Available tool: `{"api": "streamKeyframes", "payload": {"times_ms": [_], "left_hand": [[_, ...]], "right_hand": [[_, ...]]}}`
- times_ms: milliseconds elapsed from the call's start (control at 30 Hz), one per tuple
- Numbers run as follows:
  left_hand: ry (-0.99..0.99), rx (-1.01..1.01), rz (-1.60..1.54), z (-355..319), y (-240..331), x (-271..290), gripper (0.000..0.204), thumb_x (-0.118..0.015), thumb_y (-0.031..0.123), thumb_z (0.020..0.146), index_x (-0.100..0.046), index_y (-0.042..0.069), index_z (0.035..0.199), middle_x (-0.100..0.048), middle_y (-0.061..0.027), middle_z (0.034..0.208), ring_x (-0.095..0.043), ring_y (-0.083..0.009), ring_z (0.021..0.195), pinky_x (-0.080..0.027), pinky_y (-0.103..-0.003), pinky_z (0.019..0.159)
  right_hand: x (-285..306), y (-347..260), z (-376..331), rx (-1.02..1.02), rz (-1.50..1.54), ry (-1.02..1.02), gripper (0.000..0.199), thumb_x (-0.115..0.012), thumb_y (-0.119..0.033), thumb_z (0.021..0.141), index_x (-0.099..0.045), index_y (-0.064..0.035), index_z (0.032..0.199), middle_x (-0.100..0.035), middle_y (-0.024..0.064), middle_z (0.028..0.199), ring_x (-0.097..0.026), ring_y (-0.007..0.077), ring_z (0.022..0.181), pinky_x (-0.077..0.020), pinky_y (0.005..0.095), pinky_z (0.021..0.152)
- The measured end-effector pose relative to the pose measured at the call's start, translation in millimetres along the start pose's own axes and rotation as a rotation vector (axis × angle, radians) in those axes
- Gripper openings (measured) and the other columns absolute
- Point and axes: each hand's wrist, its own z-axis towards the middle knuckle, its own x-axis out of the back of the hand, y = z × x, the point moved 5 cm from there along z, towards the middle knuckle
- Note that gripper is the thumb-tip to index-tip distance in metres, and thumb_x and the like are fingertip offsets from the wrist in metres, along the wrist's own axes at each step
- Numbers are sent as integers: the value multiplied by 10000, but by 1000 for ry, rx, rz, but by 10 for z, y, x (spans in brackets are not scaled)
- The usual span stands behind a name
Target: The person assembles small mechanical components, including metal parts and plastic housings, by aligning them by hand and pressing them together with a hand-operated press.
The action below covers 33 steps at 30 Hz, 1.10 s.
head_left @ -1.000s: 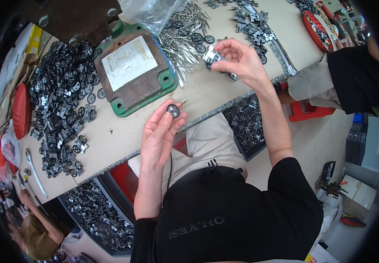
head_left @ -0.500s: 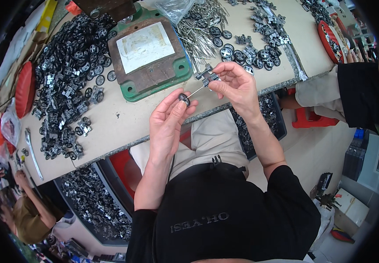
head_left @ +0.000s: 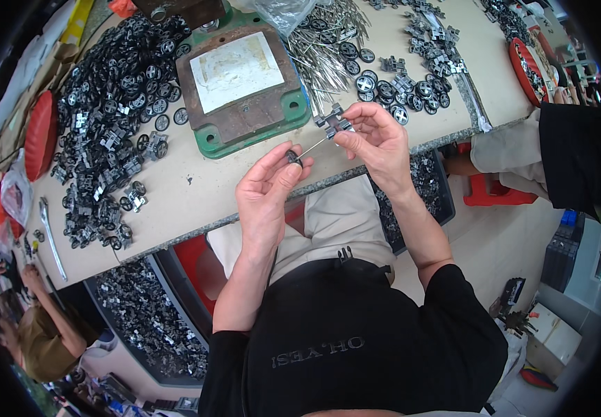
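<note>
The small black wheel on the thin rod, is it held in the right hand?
No, the left hand holds the small black wheel, while the right hand holds a grey part.

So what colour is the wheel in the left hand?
The wheel looks black, best in the head view.

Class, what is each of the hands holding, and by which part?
The left hand holds a thin metal axle by the small black wheel at its end; the right hand pinches a grey toy-car chassis by its right-hand side.
</note>
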Motion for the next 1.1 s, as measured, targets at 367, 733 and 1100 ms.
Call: {"api": "streamKeyframes", "payload": {"times_ms": [367, 733, 1100], "left_hand": [[25, -2, -38, 0, -10, 9, 318, -587, -2, 829, -517, -47, 1136, -594, -148, 1056, -618, -230, 916, -519, -300, 815], [28, -29, -42, -17, 1, 17, 311, -590, -14, 823, -521, -49, 1124, -595, -149, 1045, -621, -242, 910, -523, -307, 810], [14, -102, 54, -37, 24, -12, 282, -576, -68, 813, -535, -65, 1092, -595, -139, 1036, -621, -231, 919, -520, -287, 795]], "right_hand": [[-19, 8, -3, 4, 18, -20, 272, -650, -24, 792, -523, -10, 1031, -596, 24, 884, -563, 54, 761, -421, 155, 542], [-4, 76, 15, -91, 42, -19, 257, -640, -27, 803, -522, -4, 1031, -598, 40, 849, -557, 61, 726, -432, 177, 530], [14, 137, 27, -234, 116, -29, 242, -644, -94, 817, -533, -7, 1014, -593, 37, 830, -535, 58, 654, -427, 182, 523]]}}
